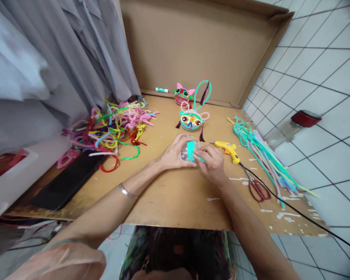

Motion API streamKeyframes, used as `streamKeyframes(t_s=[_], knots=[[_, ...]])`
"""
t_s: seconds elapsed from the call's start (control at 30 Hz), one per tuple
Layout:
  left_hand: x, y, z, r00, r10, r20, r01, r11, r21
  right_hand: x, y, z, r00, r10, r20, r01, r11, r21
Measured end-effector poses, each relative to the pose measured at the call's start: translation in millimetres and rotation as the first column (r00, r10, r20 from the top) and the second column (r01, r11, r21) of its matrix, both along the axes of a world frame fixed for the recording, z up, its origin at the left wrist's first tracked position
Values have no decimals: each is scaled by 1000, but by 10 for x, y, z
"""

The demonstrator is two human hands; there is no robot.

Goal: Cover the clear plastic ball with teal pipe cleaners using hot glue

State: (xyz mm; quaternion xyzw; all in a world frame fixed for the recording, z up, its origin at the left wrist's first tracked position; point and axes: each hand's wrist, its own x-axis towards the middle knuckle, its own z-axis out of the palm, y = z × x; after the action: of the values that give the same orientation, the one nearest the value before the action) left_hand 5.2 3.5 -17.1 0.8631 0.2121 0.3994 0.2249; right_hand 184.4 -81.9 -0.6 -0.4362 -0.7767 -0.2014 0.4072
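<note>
While my left hand cups the clear ball at mid-bench, fingers curled around it, my right hand pinches the teal pipe cleaner wound on it. The glue gun lies just right; bare bench lies toward the near edge.

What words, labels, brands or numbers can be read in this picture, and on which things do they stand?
No text can be read anywhere.
The glue stick may bear a label, but it is too small to read.
The glue gun, the phone, the clear ball and the teal pipe cleaner around it show no print.
</note>
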Motion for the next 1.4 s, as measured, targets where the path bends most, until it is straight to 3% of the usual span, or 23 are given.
streamKeyframes(t_s=[0.4, 0.6, 0.73, 0.83, 0.97, 1.13, 1.4], knots=[[-24, -1, -72, 999, 49, 6, -49, 998, 44, -48, -17, 3, 1000, 12, 7, -12, 1000, 17], [-31, -3, -87, 995, 93, 47, -96, 994, 55, -29, -35, 4, 996, 83, -15, -84, 995, -62], [-9, -34, -87, 991, 123, 60, -124, 992, 21, 58, 21, -89, 994, 7, -113, -8, 1000, -4], [10, -60, -90, 986, 137, 92, -132, 989, -61, 159, 107, -200, 972, -140, -188, 152, 987, 48], [31, -95, -80, 984, 143, 103, -113, 960, -255, 306, 203, -316, 939, -288, -188, 290, 957, -16], [37, -139, -29, 982, 125, 138, -47, 884, -465, 425, 282, -382, 930, -327, -165, 328, 944, -19], [45, -167, 37, 979, 101, 175, 25, 798, -602, 483, 372, -406, 932, -318, -174, 324, 946, 8]])
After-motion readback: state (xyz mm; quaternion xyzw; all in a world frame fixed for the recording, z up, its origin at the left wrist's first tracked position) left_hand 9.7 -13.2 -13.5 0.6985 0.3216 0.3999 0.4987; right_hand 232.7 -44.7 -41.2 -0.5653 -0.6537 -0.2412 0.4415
